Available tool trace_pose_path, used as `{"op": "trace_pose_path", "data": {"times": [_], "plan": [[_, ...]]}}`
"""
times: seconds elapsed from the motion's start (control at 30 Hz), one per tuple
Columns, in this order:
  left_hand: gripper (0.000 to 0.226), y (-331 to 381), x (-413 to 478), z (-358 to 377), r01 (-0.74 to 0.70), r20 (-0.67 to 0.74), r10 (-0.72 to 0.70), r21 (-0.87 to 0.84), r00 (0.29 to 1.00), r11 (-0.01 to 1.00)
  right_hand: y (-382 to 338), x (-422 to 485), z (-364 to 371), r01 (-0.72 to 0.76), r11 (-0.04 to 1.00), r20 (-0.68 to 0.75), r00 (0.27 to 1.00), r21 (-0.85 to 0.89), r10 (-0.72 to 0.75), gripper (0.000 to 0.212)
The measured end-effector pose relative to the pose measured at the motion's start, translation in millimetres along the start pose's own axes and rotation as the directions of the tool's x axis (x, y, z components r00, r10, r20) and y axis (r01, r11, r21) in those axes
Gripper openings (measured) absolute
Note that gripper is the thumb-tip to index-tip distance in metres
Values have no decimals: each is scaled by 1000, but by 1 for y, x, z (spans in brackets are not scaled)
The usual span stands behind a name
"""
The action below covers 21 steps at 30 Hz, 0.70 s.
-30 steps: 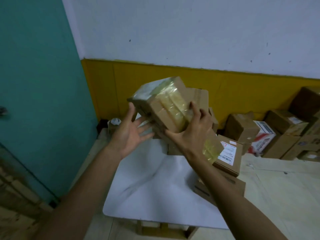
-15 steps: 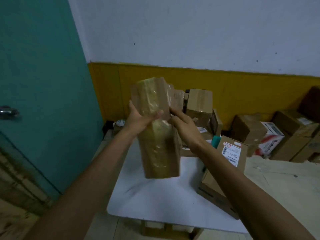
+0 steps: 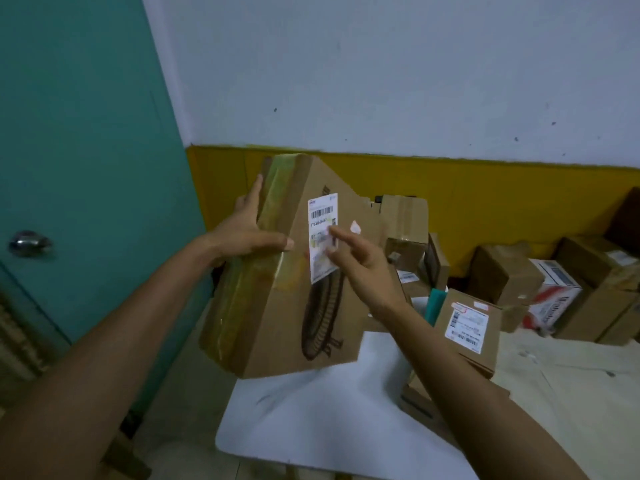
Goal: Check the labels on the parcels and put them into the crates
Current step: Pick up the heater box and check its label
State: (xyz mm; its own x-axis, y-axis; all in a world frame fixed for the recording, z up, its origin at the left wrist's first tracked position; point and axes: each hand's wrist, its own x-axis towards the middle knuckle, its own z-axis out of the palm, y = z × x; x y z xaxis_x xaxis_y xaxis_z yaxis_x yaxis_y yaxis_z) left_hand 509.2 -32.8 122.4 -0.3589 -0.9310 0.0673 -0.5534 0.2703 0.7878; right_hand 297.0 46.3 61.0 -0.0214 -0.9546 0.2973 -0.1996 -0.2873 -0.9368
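left hand point(image 3: 242, 233) pinched a stiff, likely light parcel point(image 3: 277, 323) by its taped edge; straight-fingered right hand point(image 3: 367, 268) touched its label point(image 3: 320, 216)

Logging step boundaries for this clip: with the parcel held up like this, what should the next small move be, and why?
Probably slide the right hand down off the label so all of it can be read. The left hand alone grips the parcel at its taped side, label facing the camera, while the right fingertips cover its middle. No crate is in view.
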Motion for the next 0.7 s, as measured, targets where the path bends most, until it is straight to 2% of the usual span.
{"op": "trace_pose_path", "data": {"times": [0.03,0.1,0.17,0.23,0.27,0.3,0.33,0.37,0.43,0.53,0.7], "plan": [[142,0,-6,-6,-31,53,35,-76,998,997,10,1,-5,-48,999,-153,987,11,49,49],[137,3,-17,-17,-81,103,105,-218,989,973,30,0,-19,-165,985,-445,880,49,169,66],[136,5,-25,-21,-98,129,138,-281,982,955,45,-3,-37,-205,976,-599,774,69,205,73],[143,7,-31,-19,-93,176,152,-307,973,947,63,-7,-61,-229,952,-575,759,202,305,76],[145,7,-33,-17,-98,195,164,-309,967,946,73,-12,-72,-254,912,-482,786,321,388,77],[145,7,-33,-16,-108,212,179,-308,961,945,82,-19,-80,-292,837,-324,823,463,466,76],[145,7,-32,-14,-117,227,194,-314,955,942,89,-26,-84,-325,738,-162,849,592,504,74],[145,9,-32,-12,-124,235,207,-326,950,937,93,-32,-85,-329,665,-76,861,671,503,71],[137,14,-29,-9,-129,241,226,-360,944,924,92,-38,-86,-254,610,-85,878,750,471,65],[99,20,-21,-7,-122,206,239,-459,949,880,78,-38,-83,-136,587,-164,888,798,429,56],[85,-1,-19,-7,-57,137,110,-343,984,938,73,-40,-84,-4,521,-264,859,853,439,64]]}}
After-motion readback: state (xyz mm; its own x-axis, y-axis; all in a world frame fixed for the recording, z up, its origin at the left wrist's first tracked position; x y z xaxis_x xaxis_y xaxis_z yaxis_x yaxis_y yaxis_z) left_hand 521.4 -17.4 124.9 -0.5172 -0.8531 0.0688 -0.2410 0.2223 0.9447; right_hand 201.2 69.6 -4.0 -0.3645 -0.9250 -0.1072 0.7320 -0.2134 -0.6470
